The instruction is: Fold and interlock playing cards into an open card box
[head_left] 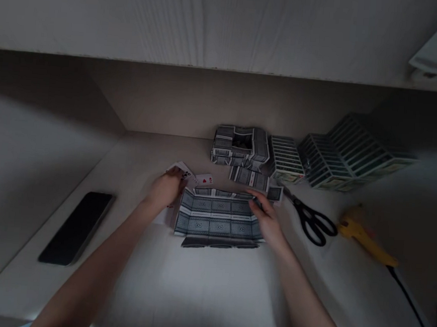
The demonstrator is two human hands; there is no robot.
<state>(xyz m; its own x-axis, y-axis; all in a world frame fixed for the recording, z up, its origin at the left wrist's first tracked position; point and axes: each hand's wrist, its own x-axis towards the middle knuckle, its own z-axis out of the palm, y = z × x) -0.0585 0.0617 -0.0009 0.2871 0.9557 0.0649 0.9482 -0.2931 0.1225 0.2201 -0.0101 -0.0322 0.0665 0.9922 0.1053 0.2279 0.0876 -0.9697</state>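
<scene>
A shallow tray-like structure of joined playing cards point(219, 226), patterned backs showing, lies at the middle of the white surface. My right hand point(267, 217) holds its right end, thumb and fingers at the upper right corner. To its left, my left hand point(166, 185) is closed at loose playing cards point(182, 169); its fingertips are partly hidden, so its exact hold is unclear. A small face-up card with red marks point(204, 179) lies just right of that hand. Behind the tray sits a strip of joined cards point(249, 177), with a single card point(275, 193) at its right end.
A boxy card structure point(240, 146) stands at the back, beside striped card stacks point(287, 159) and larger ones point(359, 152). Black scissors point(314, 222) and a yellow glue gun point(367, 239) with a cord lie right. A phone point(77, 228) lies left. A shelf edge point(226, 69) overhangs.
</scene>
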